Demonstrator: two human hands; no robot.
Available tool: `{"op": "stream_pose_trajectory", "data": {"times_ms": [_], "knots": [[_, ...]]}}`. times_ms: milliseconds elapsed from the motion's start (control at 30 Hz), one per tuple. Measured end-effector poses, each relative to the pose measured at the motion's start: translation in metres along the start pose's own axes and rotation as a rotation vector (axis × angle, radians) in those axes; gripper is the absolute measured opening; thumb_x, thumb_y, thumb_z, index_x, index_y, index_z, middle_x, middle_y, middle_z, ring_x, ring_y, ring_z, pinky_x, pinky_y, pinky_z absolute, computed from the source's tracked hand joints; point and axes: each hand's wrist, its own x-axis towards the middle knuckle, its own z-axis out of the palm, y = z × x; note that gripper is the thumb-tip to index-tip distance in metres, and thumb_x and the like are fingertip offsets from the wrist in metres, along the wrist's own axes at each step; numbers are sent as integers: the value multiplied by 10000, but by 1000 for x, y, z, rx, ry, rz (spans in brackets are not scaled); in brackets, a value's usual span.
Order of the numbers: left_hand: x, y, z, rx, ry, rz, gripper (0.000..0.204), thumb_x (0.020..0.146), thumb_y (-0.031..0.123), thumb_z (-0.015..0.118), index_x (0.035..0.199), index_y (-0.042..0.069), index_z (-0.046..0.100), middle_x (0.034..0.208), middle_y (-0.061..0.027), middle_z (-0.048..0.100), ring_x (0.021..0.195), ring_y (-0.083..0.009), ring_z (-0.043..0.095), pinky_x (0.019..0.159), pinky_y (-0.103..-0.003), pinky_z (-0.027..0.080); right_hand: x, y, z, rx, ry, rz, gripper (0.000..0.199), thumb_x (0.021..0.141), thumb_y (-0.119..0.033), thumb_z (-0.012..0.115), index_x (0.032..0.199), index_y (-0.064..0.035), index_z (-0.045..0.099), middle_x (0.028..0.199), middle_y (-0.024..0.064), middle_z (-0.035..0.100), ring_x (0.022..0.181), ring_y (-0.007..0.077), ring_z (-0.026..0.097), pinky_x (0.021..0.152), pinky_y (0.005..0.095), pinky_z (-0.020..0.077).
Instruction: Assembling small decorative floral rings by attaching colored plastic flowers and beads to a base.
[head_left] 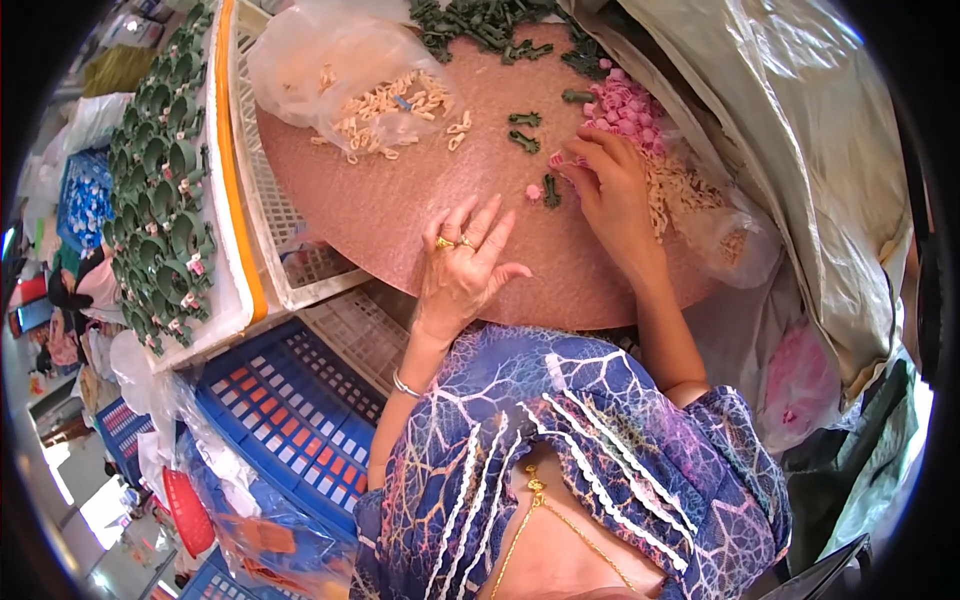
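Pink flower piece (534, 191) on table, just left of right hand (612, 190) grip

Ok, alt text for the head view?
The right hand picks among pink pieces on a round reddish board; the left hand rests open beside it. Small green pieces lie nearby.

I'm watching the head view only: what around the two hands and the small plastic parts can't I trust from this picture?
- Right hand: its fingertips curl onto the pink pieces; any pinch is hidden, head view.
- Left hand: palm faces down on the round table; its underside is hidden.
- Green stems: pile cut off by the top edge.
- Beige pieces in the clear bag: too small, veiled by plastic.
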Motion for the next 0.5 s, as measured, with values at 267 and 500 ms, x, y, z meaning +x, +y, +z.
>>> {"op": "stream_pose_trajectory", "data": {"times_ms": [267, 500], "knots": [[-10, -7, 7, -47, 154, -51, 608, 863, 540, 643, 1231, 57, 666, 1315, -98, 617, 1251, -290, 510, 1056, -468, 354, 36, 3, 0, -41, 18, -90, 195, 834, -16, 693, 1027, -29, 713, 1065, 191, 683, 977, 400, 653, 843, 486, 524], [-19, -9, 0, -18, 192, -71, 598, 871, 542, 638, 1201, 43, 672, 1274, -105, 639, 1235, -283, 528, 1059, -460, 346, 196, 203, 41, -497, -163, 39, 269, 881, -103, 532, 1046, 46, 685, 1078, 315, 653, 1036, 500, 612, 870, 521, 510]]}}
